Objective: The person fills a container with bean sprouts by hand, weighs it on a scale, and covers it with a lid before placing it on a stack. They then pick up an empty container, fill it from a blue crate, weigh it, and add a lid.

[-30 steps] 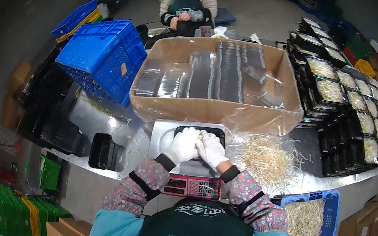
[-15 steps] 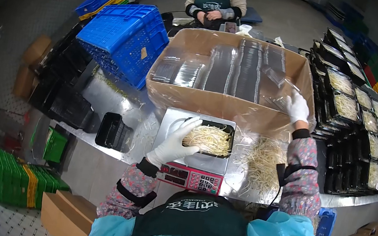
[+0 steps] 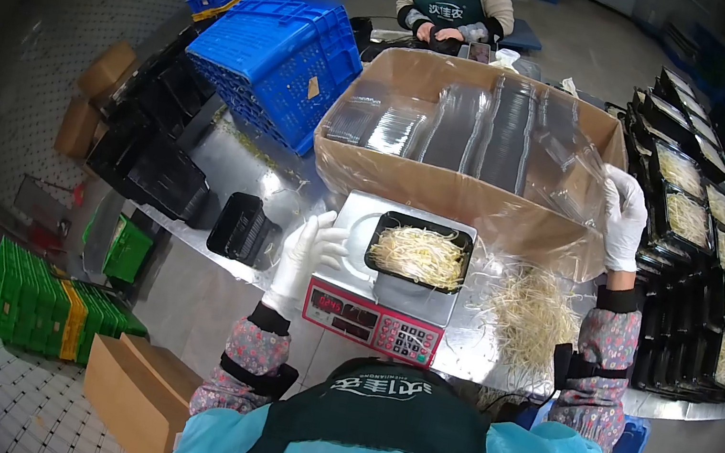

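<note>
On my feed, my left hand (image 3: 310,248) was open and empty, fingers spread, by the left edge of the scale (image 3: 373,322), where a black tray (image 3: 411,281) of sprouts (image 3: 420,255) sat; my right hand (image 3: 624,216), partly curled, was at the carton's (image 3: 454,200) right side, its hold unclear

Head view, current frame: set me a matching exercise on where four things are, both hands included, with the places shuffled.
1. Left hand
2. Right hand
3. Black tray of sprouts
4. Loose sprout pile

A. On the metal table, right of the scale
B. At the right side of the cardboard box
C. By the scale's left edge, fingers spread
D. On the scale

Pairs: 1-C, 2-B, 3-D, 4-A
</note>
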Demonstrator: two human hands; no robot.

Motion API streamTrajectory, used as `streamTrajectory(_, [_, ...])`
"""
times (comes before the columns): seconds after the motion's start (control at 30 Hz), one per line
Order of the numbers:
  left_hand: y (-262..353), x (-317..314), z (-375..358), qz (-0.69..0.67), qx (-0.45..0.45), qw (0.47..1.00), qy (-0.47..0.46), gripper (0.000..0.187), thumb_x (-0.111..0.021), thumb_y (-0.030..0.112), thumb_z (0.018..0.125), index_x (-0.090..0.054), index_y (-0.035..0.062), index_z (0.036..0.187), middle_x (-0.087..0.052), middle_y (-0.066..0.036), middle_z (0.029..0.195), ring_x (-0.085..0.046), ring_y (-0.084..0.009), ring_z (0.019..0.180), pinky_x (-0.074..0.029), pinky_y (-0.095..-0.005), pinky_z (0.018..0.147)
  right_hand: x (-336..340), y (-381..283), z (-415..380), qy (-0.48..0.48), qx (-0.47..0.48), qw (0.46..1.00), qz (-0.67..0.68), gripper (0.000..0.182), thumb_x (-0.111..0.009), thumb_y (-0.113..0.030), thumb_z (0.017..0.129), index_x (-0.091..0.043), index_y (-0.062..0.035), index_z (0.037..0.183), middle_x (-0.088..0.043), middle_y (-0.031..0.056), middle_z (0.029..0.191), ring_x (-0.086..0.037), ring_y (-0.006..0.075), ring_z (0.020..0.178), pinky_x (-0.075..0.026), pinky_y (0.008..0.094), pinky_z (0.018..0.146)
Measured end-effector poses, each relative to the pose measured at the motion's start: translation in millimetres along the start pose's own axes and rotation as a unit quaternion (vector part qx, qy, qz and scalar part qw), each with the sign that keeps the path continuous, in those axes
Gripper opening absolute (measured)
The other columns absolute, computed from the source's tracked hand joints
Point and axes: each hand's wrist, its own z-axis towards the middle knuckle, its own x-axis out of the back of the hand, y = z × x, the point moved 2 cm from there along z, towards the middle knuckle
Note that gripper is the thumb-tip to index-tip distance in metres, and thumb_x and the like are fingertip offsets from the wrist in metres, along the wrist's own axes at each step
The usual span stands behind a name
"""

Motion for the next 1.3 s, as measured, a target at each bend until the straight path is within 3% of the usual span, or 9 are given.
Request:
streamTrajectory(0.17, [50.6,-53.2,8.3,-0.248,0.111,0.95,-0.154,0.092,-0.022,0.073,0.095,-0.031,-0.0021,0.147,-0.064,-0.02,0.117,-0.066,-0.0199,0.078,-0.05,-0.0253,0.052,-30.1,-146.7,-17.8,-0.29,0.279,0.912,0.081,0.02,-0.067,-0.021,0.09,-0.072,-0.0096,0.105,-0.063,0.01,0.127,-0.056,0.031,0.12,-0.044,0.0426,0.1])
streamTrajectory(0.3, [30.4,-48.5,25.9,-0.139,0.043,0.971,-0.191,0.065,-0.051,0.033,0.1,-0.025,-0.0021,0.15,-0.062,-0.021,0.121,-0.066,-0.0185,0.078,-0.051,-0.024,0.051,-56.5,-146.9,-59.8,-0.424,0.23,0.859,0.171,0.029,-0.065,-0.032,0.091,-0.074,-0.0126,0.111,-0.055,0.015,0.14,-0.048,0.0371,0.13,-0.038,0.0484,0.106])
streamTrajectory(0.47, [22.9,-47.3,2.3,-0.115,-0.02,0.991,-0.061,0.068,-0.057,0.006,0.092,-0.025,-0.0007,0.151,-0.06,-0.016,0.119,-0.063,-0.017,0.076,-0.053,-0.0229,0.058,-71.6,-79.4,-124.1,-0.288,-0.19,0.901,0.264,0.034,-0.064,-0.021,0.094,-0.065,-0.0114,0.126,-0.064,0.0141,0.123,-0.059,0.0262,0.114,-0.045,0.0376,0.1])
streamTrajectory(0.8, [-28.8,5.8,20.3,-0.297,0.019,0.95,0.093,0.069,-0.054,0.006,0.094,-0.019,0.0043,0.153,-0.056,-0.012,0.122,-0.062,-0.0158,0.083,-0.054,-0.0261,0.069,-107.2,-42.4,-175.9,-0.326,-0.081,0.938,-0.089,0.02,-0.071,-0.018,0.086,-0.072,-0.0063,0.101,-0.071,0.013,0.086,-0.065,0.0277,0.079,-0.052,0.0384,0.077])
streamTrajectory(0.93, [-26.7,30.8,10.3,-0.319,-0.027,0.942,0.102,0.067,-0.05,0.008,0.094,-0.02,0.0069,0.154,-0.056,-0.01,0.118,-0.06,-0.0147,0.084,-0.053,-0.0258,0.073,-47.8,-46.8,-142.9,-0.179,-0.287,0.936,0.102,0.009,-0.068,-0.006,0.087,-0.07,-0.0023,0.095,-0.069,0.0111,0.081,-0.064,0.0182,0.074,-0.05,0.0314,0.069])
streamTrajectory(1.1, [-13.2,14.6,-4.7,-0.255,-0.035,0.959,0.118,0.065,-0.049,0.007,0.091,-0.027,0.0054,0.152,-0.058,-0.009,0.112,-0.061,-0.0136,0.081,-0.053,-0.0258,0.071,-23.3,-29.4,-134.7,-0.272,-0.071,0.908,-0.31,0.026,-0.066,-0.028,0.093,-0.07,-0.0078,0.109,-0.068,0.0067,0.094,-0.064,0.018,0.081,-0.051,0.0335,0.071])
streamTrajectory(1.17, [-19.8,-1.9,-8.9,-0.155,-0.058,0.984,0.069,0.059,-0.05,0.008,0.092,-0.033,0.007,0.148,-0.059,-0.008,0.112,-0.061,-0.0115,0.08,-0.053,-0.0235,0.068,-46.3,-83.8,-123.7,-0.164,-0.089,0.982,0.043,0.046,-0.064,-0.028,0.094,-0.056,-0.012,0.136,-0.064,0.0087,0.108,-0.063,0.0161,0.085,-0.051,0.0314,0.072])
streamTrajectory(1.23, [-19.0,-30.1,-15.2,-0.132,-0.079,0.986,0.067,0.053,-0.051,0.007,0.091,-0.041,0.0024,0.143,-0.062,-0.01,0.106,-0.062,-0.0126,0.081,-0.053,-0.0245,0.069,-63.8,-135.1,-123.5,-0.221,-0.259,0.902,0.264,0.063,-0.061,-0.026,0.096,-0.034,-0.0157,0.152,-0.059,0.0086,0.114,-0.061,0.0134,0.089,-0.05,0.0284,0.076])
streamTrajectory(1.3, [-28.8,-46.6,-12.1,-0.102,-0.043,0.994,-0.007,0.049,-0.05,0.001,0.091,-0.044,-0.0008,0.14,-0.066,-0.008,0.097,-0.063,-0.0122,0.077,-0.052,-0.0228,0.065,-95.0,-128.0,-144.7,-0.279,-0.214,0.907,0.231,0.062,-0.061,-0.022,0.096,-0.035,-0.0168,0.151,-0.065,0.0071,0.099,-0.064,0.0155,0.091,-0.05,0.0302,0.078])
